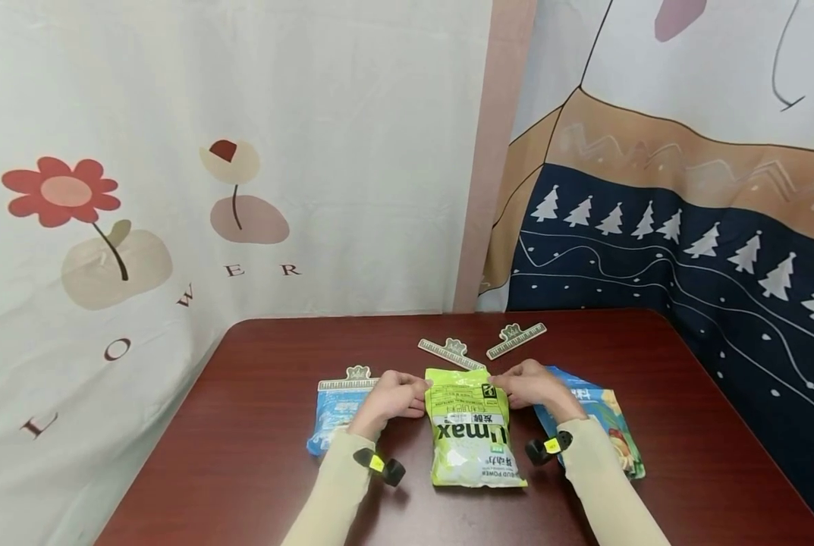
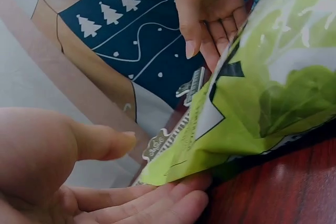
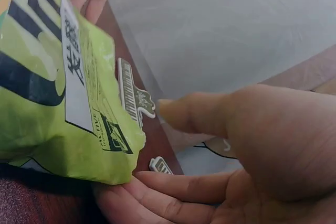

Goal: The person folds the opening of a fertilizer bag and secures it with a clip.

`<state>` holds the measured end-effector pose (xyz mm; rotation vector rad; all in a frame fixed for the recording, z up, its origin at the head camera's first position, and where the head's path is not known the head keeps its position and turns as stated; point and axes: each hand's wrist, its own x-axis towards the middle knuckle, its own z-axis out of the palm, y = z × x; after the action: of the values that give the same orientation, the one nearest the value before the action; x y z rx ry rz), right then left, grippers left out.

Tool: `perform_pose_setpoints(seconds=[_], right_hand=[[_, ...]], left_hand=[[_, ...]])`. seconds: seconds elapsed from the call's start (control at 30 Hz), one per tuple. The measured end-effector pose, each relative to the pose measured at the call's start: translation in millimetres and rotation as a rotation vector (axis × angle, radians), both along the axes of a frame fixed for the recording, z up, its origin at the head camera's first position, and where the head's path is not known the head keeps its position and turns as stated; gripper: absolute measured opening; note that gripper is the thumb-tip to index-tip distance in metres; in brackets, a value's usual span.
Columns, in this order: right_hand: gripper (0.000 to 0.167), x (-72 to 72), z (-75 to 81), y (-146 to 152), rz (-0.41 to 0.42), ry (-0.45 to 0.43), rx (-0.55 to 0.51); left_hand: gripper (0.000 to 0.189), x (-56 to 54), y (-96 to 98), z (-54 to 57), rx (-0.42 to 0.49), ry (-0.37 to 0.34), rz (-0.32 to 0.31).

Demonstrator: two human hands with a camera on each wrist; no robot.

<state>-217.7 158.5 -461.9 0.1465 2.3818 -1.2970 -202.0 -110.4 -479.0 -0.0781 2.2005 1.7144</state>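
A lime-green and white plastic bag (image 1: 471, 432) lies on the table, its printing upside down in the head view. At its far left corner is my left hand (image 1: 396, 396). The left wrist view has those fingers (image 2: 152, 205) fairly straight under the corner, with the thumb raised apart from the plastic. My right hand (image 1: 532, 387) is at the far right corner. In the right wrist view its fingers (image 3: 173, 198) extend beneath that corner while the thumb stays off the bag. Just beyond the bag's far edge lies a ruler-shaped clip (image 1: 453, 352).
Another ruler-shaped clip (image 1: 516, 340) lies farther back to the right. To the left is a blue bag (image 1: 331, 415) with a similar clip (image 1: 352, 381) across its top. A second blue bag (image 1: 614, 425) lies partly behind my right arm. Printed curtains (image 1: 352, 152) hang behind the table (image 1: 256, 455).
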Motion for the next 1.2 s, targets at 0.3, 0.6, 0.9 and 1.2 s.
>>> perform_pose_setpoints(seconds=[0.3,0.6,0.9,1.2], right_hand=[[0.027,1.2,-6.8,-5.5,0.011,0.043,0.059],[0.019,2.9,-10.6,-10.7,-0.037,0.096,0.076],[0.017,7.8,-10.3,-12.9,-0.099,0.119,0.083],[0.025,13.4,-1.2,-13.1,-0.129,0.153,0.033]], left_hand=[[0.033,2.3,7.2,-10.4,0.021,0.009,0.009],[0.02,4.7,16.5,-13.7,0.001,0.04,0.1],[0.015,4.1,19.6,-17.2,-0.001,0.065,0.157],[0.012,4.3,16.3,-10.8,0.071,0.108,0.172]])
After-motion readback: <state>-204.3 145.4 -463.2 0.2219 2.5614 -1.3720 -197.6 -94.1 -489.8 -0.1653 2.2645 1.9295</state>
